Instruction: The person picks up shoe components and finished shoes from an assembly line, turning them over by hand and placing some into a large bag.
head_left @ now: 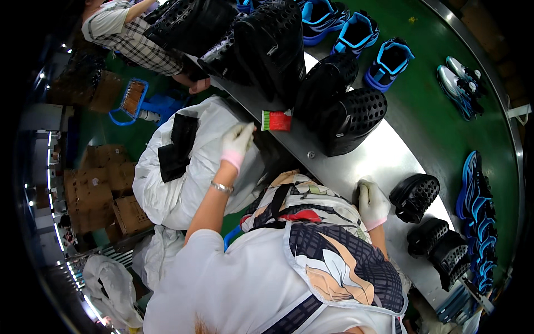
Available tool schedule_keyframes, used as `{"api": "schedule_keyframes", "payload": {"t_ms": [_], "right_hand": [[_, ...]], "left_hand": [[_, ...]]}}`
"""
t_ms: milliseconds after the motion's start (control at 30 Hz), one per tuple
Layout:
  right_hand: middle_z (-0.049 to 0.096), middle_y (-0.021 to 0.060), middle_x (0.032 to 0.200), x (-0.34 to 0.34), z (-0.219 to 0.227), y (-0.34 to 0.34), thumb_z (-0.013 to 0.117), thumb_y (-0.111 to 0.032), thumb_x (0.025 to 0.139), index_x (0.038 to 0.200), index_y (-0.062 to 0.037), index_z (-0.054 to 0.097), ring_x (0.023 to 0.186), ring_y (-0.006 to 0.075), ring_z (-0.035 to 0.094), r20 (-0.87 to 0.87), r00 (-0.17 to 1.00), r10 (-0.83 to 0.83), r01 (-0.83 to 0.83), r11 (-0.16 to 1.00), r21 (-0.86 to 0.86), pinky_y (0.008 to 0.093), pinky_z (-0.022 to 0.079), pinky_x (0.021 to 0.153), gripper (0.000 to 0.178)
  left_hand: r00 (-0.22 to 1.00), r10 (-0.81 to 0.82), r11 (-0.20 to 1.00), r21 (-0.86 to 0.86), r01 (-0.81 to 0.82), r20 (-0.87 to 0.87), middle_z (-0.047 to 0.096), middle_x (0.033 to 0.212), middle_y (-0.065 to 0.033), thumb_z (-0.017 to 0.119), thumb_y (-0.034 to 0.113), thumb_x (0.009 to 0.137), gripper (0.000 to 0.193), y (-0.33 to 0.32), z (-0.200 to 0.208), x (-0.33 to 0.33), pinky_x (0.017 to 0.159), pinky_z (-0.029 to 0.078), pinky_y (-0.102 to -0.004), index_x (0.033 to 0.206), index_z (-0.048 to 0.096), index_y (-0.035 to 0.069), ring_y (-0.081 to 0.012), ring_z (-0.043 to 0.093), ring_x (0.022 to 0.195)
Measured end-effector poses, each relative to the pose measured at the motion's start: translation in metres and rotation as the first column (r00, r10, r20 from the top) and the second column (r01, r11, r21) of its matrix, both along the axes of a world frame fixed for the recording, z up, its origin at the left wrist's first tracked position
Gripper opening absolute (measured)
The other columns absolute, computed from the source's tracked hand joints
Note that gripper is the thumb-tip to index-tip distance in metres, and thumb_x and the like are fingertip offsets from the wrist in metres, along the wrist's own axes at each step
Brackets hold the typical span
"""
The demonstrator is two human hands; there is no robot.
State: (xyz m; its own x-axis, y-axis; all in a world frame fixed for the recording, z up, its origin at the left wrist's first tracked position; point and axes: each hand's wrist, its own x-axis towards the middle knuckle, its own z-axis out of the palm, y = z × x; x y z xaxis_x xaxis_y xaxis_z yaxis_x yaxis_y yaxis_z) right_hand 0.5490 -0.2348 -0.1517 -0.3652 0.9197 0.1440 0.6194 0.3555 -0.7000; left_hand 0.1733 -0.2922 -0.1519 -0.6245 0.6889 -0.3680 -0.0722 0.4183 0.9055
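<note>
My left hand (237, 143), in a white glove with a pink cuff, is raised over a large white sack (161, 195). Its fingertips are pinched together; whatever may be between them is too small to make out. Just right of it, a red and green packet (280, 121) lies at the edge of the metal bench (328, 167). My right hand (372, 205), gloved too, is at the bench's near edge with fingers curled; a dark spot shows beside them, its kind unclear. Closest to this hand is a black perforated plastic piece (415, 197), rounded like a shoe toe.
Stacks of similar black perforated pieces (353, 119) stand along the bench. Beyond runs a green belt (423, 119) carrying blue-black sneakers (389, 62). Black strips (177, 147) lie on the sack. Cartons (89, 192), a blue stool (133, 103) and another person (139, 47) are at the left.
</note>
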Motion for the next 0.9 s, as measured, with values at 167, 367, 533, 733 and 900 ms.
{"api": "schedule_keyframes", "payload": {"t_ms": [167,367,533,733,900], "right_hand": [[0.067,0.0164,0.090,-0.001,0.006,-0.003,0.057,-0.011,0.092,0.096,-0.0061,0.066,0.081,0.0349,0.066,-0.010,1.000,-0.010,0.009,0.997,-0.071,0.0414,0.052,0.073,0.011],[0.069,0.0163,0.089,0.001,0.003,-0.005,0.057,-0.010,0.093,0.097,-0.0026,0.068,0.079,0.0319,0.068,-0.049,0.998,-0.039,0.034,0.994,-0.103,0.0370,0.053,0.072,0.014],[0.069,0.0160,0.089,0.003,-0.001,-0.003,0.057,-0.010,0.093,0.097,-0.0028,0.068,0.079,0.0321,0.068,-0.058,0.998,-0.029,0.026,0.998,-0.063,0.0367,0.053,0.072,0.014],[0.069,0.0164,0.088,0.003,0.000,-0.001,0.057,-0.009,0.092,0.095,-0.0030,0.069,0.078,0.0313,0.068,-0.036,0.999,-0.031,0.029,0.998,-0.048,0.0363,0.053,0.072,0.013],[0.068,0.0160,0.091,0.005,-0.004,-0.005,0.056,-0.010,0.093,0.097,-0.0042,0.068,0.082,0.0337,0.066,-0.018,0.999,-0.044,0.041,0.989,-0.145,0.0387,0.052,0.074,0.014]], "left_hand": [[0.966,-0.093,0.994,-0.080,0.076,-0.241,0.065,0.077,-0.0063,0.070,0.026,0.088,0.028,0.036,-0.015,-0.017,0.058,0.048,-0.0283,0.096,0.064,0.000,-0.0128,0.059,0.065],[0.883,-0.257,0.952,-0.260,0.161,-0.392,0.069,0.085,-0.0180,0.071,0.025,0.079,0.032,0.050,-0.022,-0.025,0.075,0.053,-0.0358,0.093,0.066,-0.003,-0.0281,0.067,0.079],[0.864,-0.280,0.951,-0.245,0.189,-0.419,0.069,0.084,-0.0162,0.068,0.021,0.081,0.025,0.054,-0.023,-0.018,0.073,0.052,-0.0358,0.092,0.067,-0.002,-0.0258,0.067,0.076],[0.956,-0.259,0.964,-0.101,0.246,-0.140,0.062,0.075,-0.0048,0.063,0.017,0.088,0.017,0.053,-0.002,-0.015,0.058,0.047,-0.0263,0.094,0.062,0.001,-0.0118,0.058,0.065],[0.941,-0.298,0.955,-0.060,0.292,-0.158,0.061,0.077,-0.0022,0.062,0.017,0.091,0.017,0.033,0.020,-0.030,0.056,0.046,-0.0240,0.098,0.061,0.001,-0.0087,0.056,0.064]]}}
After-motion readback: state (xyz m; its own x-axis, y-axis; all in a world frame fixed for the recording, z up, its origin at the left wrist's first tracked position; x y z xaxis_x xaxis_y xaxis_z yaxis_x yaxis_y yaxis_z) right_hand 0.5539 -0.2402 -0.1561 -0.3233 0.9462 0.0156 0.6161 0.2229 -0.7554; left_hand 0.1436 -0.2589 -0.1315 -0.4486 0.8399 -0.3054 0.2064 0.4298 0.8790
